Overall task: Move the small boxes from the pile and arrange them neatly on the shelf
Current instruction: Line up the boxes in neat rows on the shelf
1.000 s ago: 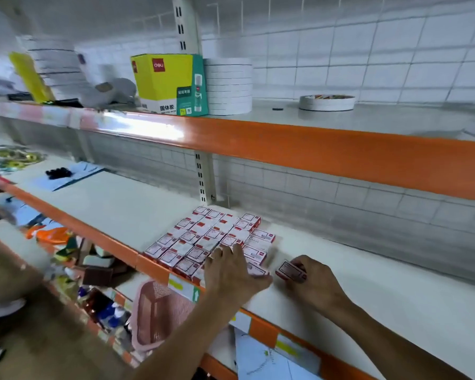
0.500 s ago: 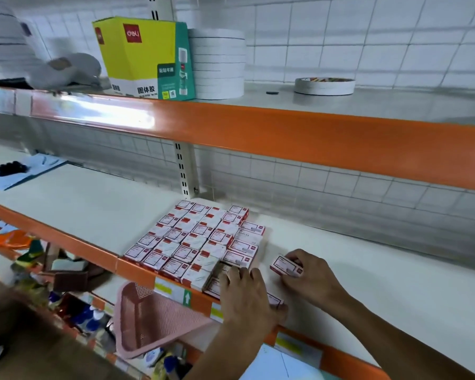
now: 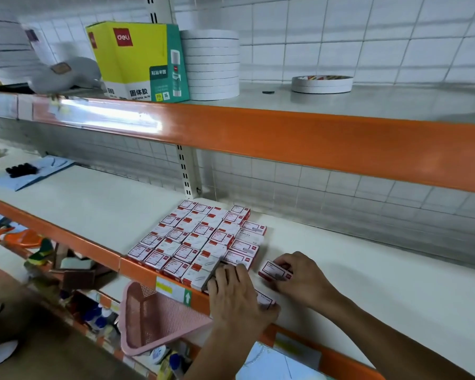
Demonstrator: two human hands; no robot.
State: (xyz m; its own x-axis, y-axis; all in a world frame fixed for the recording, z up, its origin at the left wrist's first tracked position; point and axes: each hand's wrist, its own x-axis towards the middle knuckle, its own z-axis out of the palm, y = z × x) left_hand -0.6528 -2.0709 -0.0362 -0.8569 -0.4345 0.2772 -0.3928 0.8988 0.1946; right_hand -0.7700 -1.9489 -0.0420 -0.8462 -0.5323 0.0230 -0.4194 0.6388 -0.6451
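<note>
Shelf (image 3: 368,275) — box (image 3: 275,270) in rt hand (image 3: 303,279) pinch

two bare forearms come in from the lower right of the frame, no sleeves, watch or rings showing, ending in the left hand (image 3: 237,298) and right hand (image 3: 303,278).

Small red-and-white boxes (image 3: 196,238) lay flat in a tight grid at lower centre of the frame, on the white shelf (image 3: 368,270) with an orange front edge; one more box (image 3: 275,270) sat tilted just right of the grid; another (image 3: 265,298) lay partly hidden below it.
</note>
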